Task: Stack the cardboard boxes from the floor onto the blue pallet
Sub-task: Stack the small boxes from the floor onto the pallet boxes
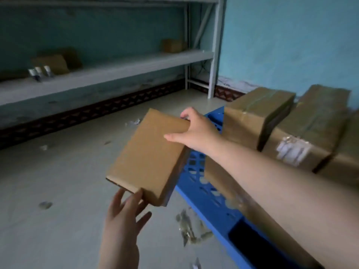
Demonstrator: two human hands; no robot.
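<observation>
A flat brown cardboard box (147,156) hangs tilted in the air over the left edge of the blue pallet (204,189). My right hand (196,131) grips its far right corner, thumb on top. My left hand (124,212) supports its near corner from below, fingers spread against the underside. On the pallet stand taped cardboard boxes: one at the back (256,115), a longer one with a white label (314,129) to its right, and another partly hidden under my right forearm.
A grey metal shelf rack (108,72) runs along the teal wall on the left, holding small boxes (56,63) and little bottles (39,72). Paper and tape scraps (190,228) lie on the pale floor beside the pallet.
</observation>
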